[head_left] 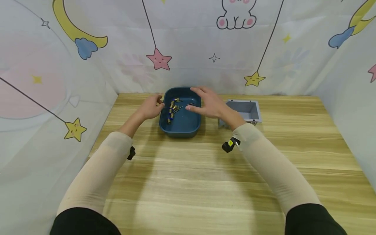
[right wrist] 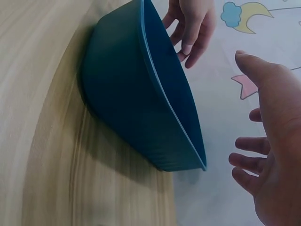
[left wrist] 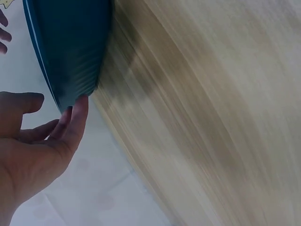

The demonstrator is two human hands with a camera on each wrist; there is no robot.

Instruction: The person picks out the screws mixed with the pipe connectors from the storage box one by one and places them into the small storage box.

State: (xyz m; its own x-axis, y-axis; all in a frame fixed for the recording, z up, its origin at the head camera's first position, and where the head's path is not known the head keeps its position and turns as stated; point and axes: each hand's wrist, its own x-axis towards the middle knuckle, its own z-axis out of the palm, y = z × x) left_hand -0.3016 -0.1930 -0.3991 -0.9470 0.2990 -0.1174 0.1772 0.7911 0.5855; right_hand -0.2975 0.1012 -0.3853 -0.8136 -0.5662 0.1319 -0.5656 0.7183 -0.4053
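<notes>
A dark blue plastic basin (head_left: 182,127) stands at the back of the table. Inside, toward its left side, lie several small brass-coloured fittings (head_left: 171,111) with blue bands and a few thin screw-like pieces (head_left: 178,109). My left hand (head_left: 150,107) is at the basin's left rim, fingers loosely bent and thumb apart; in the left wrist view its fingertips (left wrist: 81,104) overlap the basin's rim. Over the basin's right part hovers my right hand (head_left: 210,103), thumb and fingers spread, holding nothing. The right wrist view shows this hand (right wrist: 277,136) apart from the basin wall (right wrist: 122,80).
To the right of the basin, partly behind my right wrist, sits a grey open box (head_left: 249,111) with small metal parts at its front edge. The wooden table (head_left: 188,182) meets a patterned cloth wall (head_left: 194,71) at the back and sides.
</notes>
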